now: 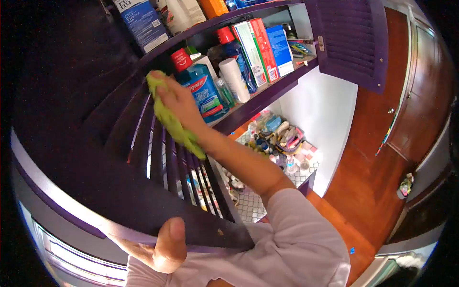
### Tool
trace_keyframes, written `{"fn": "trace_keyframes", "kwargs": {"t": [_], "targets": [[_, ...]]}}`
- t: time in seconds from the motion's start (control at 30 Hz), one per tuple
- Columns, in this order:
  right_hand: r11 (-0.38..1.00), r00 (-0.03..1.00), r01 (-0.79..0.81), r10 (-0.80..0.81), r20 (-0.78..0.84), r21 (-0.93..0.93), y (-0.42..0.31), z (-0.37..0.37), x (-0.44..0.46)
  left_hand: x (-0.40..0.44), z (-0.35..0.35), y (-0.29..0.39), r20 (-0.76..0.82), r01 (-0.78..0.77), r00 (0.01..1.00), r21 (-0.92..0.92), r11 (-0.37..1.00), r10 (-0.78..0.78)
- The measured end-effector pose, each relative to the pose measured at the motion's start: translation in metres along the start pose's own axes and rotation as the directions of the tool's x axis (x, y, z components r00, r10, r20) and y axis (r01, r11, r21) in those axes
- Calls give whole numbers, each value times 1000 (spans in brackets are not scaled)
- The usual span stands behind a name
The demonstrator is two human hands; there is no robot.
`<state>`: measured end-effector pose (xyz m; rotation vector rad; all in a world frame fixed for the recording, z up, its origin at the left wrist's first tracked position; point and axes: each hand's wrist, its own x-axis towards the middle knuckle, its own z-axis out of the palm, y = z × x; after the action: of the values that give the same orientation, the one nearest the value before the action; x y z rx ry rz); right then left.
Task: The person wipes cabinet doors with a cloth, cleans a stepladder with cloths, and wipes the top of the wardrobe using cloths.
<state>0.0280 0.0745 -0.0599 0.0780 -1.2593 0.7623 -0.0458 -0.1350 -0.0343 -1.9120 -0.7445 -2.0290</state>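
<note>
My right hand presses a yellow-green cloth against the inner side of a dark louvered cabinet door, near its hinged side. Part of the cloth hangs down below the hand. At the bottom, my left hand grips the door's outer edge, its thumb on the inner face and its other fingers mostly hidden behind. Just beside my right hand, a blue mouthwash bottle with a red cap stands on the cabinet shelf.
A white bottle, a second red-capped bottle and several boxes share the shelf. The other louvered door stands swung out at right. Lower down, a tiled counter bears many small items. A wooden floor lies to the right.
</note>
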Motion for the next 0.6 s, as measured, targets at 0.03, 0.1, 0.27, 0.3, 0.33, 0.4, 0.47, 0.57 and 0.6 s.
{"fn": "trace_keyframes", "kwargs": {"t": [0.03,0.1,0.27,0.3,0.33,0.4,0.47,0.57,0.6], "targets": [[996,998,-65,66,-15,63,-1,4,6,0,-1,0,-10,1,1000,9,1000,-1],[993,997,-74,74,1,89,-29,13,9,0,-3,-1,-36,5,999,21,1000,-5],[827,810,506,-553,195,245,-122,30,-30,6,-13,-3,-56,-97,992,185,978,109],[812,769,574,-580,271,108,-127,23,-22,10,-14,-1,-34,-149,986,247,958,162],[799,766,593,-598,234,101,-117,24,-10,16,-11,5,21,-232,971,306,923,237],[718,723,690,-690,31,-92,-92,29,28,32,3,14,127,-407,913,382,830,389],[808,803,520,-573,-163,-277,-64,33,70,36,12,21,201,-519,853,428,740,482],[928,886,287,-352,-303,-239,-20,47,127,30,16,19,150,-505,854,470,724,498],[930,877,327,-366,-312,-171,-32,55,132,28,16,15,99,-478,865,459,749,492]]}}
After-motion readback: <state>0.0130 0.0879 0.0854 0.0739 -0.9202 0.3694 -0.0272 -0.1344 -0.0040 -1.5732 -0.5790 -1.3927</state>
